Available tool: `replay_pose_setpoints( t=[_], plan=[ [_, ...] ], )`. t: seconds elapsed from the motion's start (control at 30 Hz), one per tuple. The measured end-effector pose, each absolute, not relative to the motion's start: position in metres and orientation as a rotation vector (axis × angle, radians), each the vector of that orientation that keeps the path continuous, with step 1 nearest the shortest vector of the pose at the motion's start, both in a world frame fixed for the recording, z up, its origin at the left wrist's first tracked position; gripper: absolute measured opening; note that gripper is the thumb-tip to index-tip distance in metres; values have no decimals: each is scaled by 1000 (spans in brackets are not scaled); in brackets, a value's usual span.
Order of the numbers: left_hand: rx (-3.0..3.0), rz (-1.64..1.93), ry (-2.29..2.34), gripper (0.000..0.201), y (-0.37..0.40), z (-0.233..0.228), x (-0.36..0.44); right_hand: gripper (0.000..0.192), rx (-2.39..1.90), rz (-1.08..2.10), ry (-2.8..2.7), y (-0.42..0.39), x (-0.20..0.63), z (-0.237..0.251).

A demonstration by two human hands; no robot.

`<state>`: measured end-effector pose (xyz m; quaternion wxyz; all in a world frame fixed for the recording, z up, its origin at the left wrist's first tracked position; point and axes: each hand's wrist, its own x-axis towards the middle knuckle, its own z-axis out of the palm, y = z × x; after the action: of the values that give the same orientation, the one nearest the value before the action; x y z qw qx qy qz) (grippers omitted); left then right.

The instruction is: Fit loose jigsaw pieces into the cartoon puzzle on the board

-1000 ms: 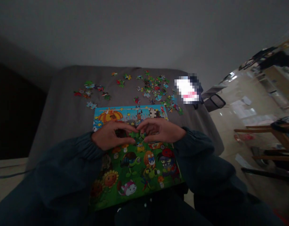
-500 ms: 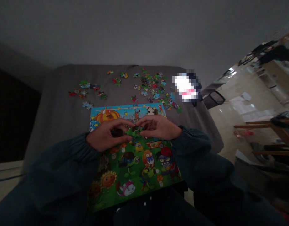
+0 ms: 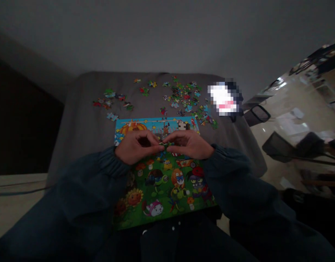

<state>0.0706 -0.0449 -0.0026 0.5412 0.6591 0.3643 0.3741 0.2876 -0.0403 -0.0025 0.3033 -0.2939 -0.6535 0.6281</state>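
A colourful cartoon jigsaw puzzle board (image 3: 162, 189) lies in front of me on a grey cushioned surface (image 3: 82, 120). My left hand (image 3: 134, 147) and my right hand (image 3: 190, 145) meet fingertip to fingertip over the board's upper middle. Between the fingertips of both hands is a small green puzzle piece (image 3: 164, 145). Both arms wear dark blue sleeves. The hands hide the part of the picture under them.
Loose puzzle pieces (image 3: 184, 100) are scattered at the far right of the surface, a smaller group (image 3: 110, 100) at the far left. A blurred white object (image 3: 224, 99) lies at the right edge. Wooden furniture and a shiny floor (image 3: 293, 123) are on the right.
The view has shifted slightly, so the board sits a little further right. My hands have drawn closer together and the green piece now shows less between the fingertips.
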Motion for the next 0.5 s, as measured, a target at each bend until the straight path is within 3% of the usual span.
replay_pose_setpoints(
  t=[0.13, 0.27, 0.5],
  plan=[
    [1511, 1031, 793, 26, -48, -2, 75, 19, -845, 1542, -1757, -43, 287, 6],
    [1585, 853, 682, 19, -49, 4, 69, 15, -964, 1446, -1908, -56, 293, 29],
    [1622, 936, 805, 32, -43, 3, 63, 17, -887, 1484, -2636, -90, 274, 56]
  ],
)
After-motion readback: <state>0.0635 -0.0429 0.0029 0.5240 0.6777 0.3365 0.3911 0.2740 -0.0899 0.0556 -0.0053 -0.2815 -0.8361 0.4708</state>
